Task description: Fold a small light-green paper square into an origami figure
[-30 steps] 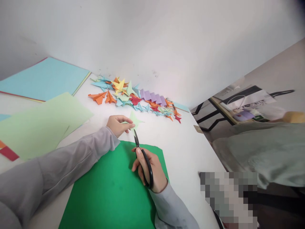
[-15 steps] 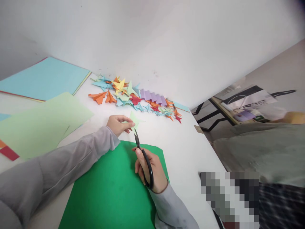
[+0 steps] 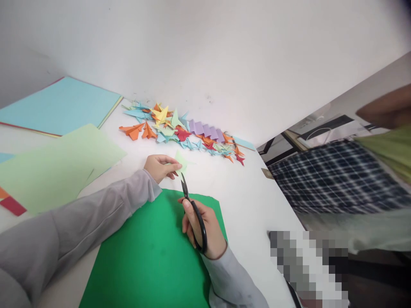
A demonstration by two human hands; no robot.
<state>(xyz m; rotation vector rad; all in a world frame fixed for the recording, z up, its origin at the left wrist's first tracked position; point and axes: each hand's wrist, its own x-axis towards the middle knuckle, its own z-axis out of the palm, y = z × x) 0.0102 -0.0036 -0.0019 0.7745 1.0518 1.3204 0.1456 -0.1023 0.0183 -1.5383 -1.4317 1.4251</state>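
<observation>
Between the thumb and fingers of my left hand (image 3: 161, 167) is a small light green folded paper piece (image 3: 182, 161), its points sticking up and to the right. My right hand (image 3: 204, 226) grips black-handled scissors (image 3: 199, 226), the loop around the back of the hand. The scissor blades are a little apart, their tips just below the folded piece; whether they touch it I cannot tell. Under my right hand lies a large green sheet (image 3: 150, 256) on the white table (image 3: 250, 205).
Along the wall runs a row of folded paper shapes (image 3: 183, 134) in several colours. At left are a blue paper stack (image 3: 64, 107), light green sheets (image 3: 58, 167) and a red paper scrap (image 3: 13, 206). Beyond the table's right edge stands a person in checked clothing (image 3: 334, 175).
My hands, the scissors and the folded piece look almost unchanged. At right, the person in checked clothing has come further into view beside the table, now covering much of the background table.
</observation>
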